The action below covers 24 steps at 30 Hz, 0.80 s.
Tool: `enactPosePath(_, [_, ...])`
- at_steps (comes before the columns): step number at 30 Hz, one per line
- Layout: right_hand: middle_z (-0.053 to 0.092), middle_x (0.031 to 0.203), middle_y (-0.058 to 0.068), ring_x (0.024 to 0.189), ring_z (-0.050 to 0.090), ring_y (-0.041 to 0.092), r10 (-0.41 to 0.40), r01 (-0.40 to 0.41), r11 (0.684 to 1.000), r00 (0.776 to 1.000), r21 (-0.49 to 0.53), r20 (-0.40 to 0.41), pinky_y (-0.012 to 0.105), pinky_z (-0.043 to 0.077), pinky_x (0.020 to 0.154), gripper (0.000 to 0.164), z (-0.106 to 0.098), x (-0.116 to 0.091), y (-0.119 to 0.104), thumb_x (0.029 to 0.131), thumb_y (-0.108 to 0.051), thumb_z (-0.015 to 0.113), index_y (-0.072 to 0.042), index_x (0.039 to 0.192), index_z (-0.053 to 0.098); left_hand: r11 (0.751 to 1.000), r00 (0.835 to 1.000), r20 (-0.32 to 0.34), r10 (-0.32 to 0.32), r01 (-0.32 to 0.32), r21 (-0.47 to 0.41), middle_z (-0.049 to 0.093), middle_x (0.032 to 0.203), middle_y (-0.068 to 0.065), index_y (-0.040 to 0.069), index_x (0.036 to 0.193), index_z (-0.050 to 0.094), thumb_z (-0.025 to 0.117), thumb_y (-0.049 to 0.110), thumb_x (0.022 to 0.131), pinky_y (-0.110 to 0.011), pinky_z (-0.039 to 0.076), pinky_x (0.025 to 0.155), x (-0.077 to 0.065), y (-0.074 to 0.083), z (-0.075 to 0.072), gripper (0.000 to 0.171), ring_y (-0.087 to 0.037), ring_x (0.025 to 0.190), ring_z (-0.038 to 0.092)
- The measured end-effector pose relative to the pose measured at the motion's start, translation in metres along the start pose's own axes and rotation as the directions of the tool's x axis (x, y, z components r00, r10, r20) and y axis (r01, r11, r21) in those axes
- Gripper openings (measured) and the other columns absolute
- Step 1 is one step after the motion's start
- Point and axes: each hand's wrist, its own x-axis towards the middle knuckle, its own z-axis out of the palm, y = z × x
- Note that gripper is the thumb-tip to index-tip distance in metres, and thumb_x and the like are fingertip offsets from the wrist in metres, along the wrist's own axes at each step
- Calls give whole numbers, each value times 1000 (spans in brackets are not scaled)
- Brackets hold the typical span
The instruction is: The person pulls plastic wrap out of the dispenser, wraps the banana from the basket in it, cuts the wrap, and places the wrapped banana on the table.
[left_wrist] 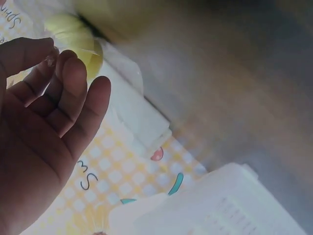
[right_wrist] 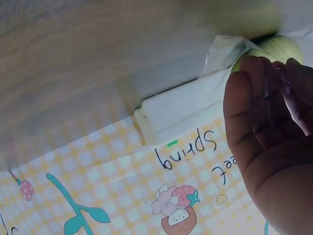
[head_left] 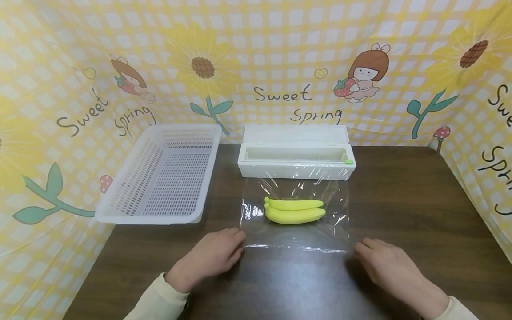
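A sheet of clear cling film (head_left: 296,240) stretches from the front of a white wrap dispenser (head_left: 296,171) toward me. Two yellow bananas (head_left: 296,216), joined at the stem, lie in the middle of the film area. At the sheet's near left corner, my left hand (head_left: 214,253) pinches the film between thumb and fingertips. My right hand (head_left: 394,266) pinches the near right corner the same way. Each wrist view shows a bit of film (left_wrist: 50,59) at the fingertips, with the bananas and dispenser beyond.
The dispenser's lid (head_left: 296,134) stands raised at the back, and a green slider (head_left: 349,162) sits at its right end. To the left is a white perforated basket (head_left: 148,219). A yellow checked cloth (head_left: 280,53) hangs around the dark wooden table (head_left: 408,195).
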Motion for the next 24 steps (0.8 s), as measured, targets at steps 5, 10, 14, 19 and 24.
enactPosePath(5, [43,71,-7,55,44,15,-13,13,1000,999,5,-30,30,37,41,44,-6,9,8,107,-29,25,-13,77,55,1000,998,-60,17,-16,12,48,79,8,17,88,55,71,15,91,-29,48,58,6,-5,-12,16,-11,67,48])
enactPosePath(10, [48,73,-5,58,49,16,-9,9,1000,1000,3,-29,33,42,42,46,-8,20,22,106,-30,26,-11,84,61,1000,994,-108,-14,14,3,51,81,8,17,90,58,69,14,94,-27,47,57,16,-11,-22,12,-10,68,49])
enactPosePath(14, [54,76,-4,59,53,16,3,-3,1000,1000,11,-23,35,46,45,31,-5,33,35,106,-26,46,-10,87,65,997,984,-161,-75,69,-40,53,83,8,17,93,60,67,13,95,-27,47,59,25,-16,-28,8,-10,70,51])
enactPosePath(19, [55,77,-4,58,52,13,31,-32,999,999,39,15,34,47,46,20,1,50,49,76,1,78,-9,88,66,976,960,-208,-186,155,-155,56,87,5,15,97,62,63,15,99,-31,50,65,41,-22,-29,3,-11,74,53])
enactPosePath(24, [58,78,-3,61,54,14,96,-100,993,993,60,63,38,49,51,17,10,62,62,79,1,77,-9,89,68,902,916,-212,-341,255,-347,59,85,4,15,97,63,60,19,101,-35,50,68,61,-31,-22,6,-15,74,55])
